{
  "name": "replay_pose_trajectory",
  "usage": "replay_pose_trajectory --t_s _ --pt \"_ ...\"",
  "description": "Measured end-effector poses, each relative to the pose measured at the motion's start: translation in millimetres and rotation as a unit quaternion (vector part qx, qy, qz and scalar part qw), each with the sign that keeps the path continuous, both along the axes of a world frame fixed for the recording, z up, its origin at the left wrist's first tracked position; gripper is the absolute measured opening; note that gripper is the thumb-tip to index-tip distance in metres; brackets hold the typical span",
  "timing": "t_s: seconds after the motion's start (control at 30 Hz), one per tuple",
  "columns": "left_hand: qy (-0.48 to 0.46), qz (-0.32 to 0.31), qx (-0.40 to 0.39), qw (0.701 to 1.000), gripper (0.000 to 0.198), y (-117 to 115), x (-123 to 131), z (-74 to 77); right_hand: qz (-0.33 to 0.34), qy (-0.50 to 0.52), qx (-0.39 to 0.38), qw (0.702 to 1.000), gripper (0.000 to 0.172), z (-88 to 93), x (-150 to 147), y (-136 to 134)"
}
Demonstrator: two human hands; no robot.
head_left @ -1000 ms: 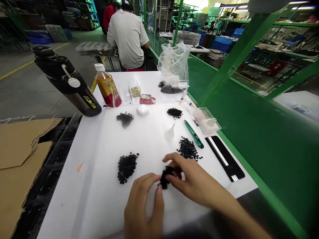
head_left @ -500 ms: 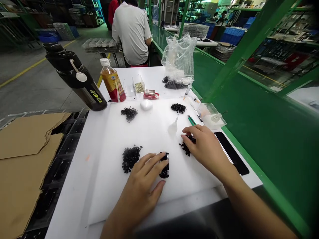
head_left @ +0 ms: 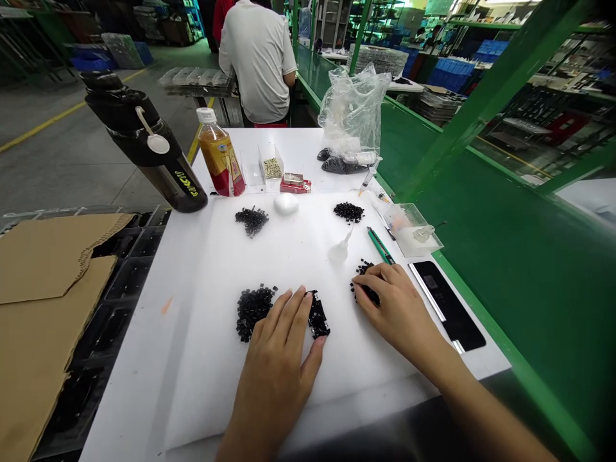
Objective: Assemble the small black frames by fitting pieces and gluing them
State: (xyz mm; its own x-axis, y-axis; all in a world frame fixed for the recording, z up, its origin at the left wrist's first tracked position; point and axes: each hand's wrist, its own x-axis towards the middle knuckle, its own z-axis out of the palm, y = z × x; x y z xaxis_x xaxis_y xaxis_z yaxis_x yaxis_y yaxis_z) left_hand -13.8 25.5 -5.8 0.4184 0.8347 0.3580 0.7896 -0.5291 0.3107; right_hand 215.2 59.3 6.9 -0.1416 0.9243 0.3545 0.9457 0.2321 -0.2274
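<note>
The left hand (head_left: 274, 366) lies spread flat on the white plastic board (head_left: 202, 385), its thumb tip just beside a narrow strip of black pellets (head_left: 317, 316), with a larger heap of pellets (head_left: 253, 312) by its fingers. The right hand (head_left: 397, 308) curls over a small pellet pile (head_left: 364, 282), fingertips on it; whether they pinch any, I cannot tell. A green utility knife (head_left: 380, 245) lies just past those fingers, and the board's near edge runs under both forearms.
</note>
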Motion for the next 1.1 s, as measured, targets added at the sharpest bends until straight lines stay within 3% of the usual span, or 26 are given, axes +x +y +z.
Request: replay_pose_trajectory --t_s 0.33,0.47,0.6,0.73,0.83,1.0,1.1 --pt "-0.005 -0.009 0.005 1.000 0.044 2 0 2.6 0.033 -0.083 -0.015 0.996 0.015 15.5 -13 13" --pt "-0.004 -0.011 0.005 1.000 0.044 2 1 4.1 0.113 -0.055 0.037 0.991 0.010 13.1 -22 -1" --pt "-0.003 -0.011 0.003 1.000 0.044 1 0 3.5 0.195 0.007 0.042 0.980 0.019 1.1 -21 -25" --pt "-0.003 -0.013 -0.005 1.000 0.044 1 0 3.7 0.155 0.124 -0.039 0.979 0.023 3.7 -11 -34" --pt "-0.005 -0.013 -0.012 1.000 0.044 1 -1 5.0 0.113 0.156 -0.086 0.977 0.020 12.3 -7 -30" --pt "-0.025 -0.017 -0.022 0.999 0.047 1 -1 6.5 0.191 0.084 -0.137 0.968 0.024 20.3 -10 -13" --pt "-0.037 -0.019 -0.026 0.999 0.047 0 -1 7.0 0.253 -0.011 -0.117 0.960 0.028 24.9 -12 -4"
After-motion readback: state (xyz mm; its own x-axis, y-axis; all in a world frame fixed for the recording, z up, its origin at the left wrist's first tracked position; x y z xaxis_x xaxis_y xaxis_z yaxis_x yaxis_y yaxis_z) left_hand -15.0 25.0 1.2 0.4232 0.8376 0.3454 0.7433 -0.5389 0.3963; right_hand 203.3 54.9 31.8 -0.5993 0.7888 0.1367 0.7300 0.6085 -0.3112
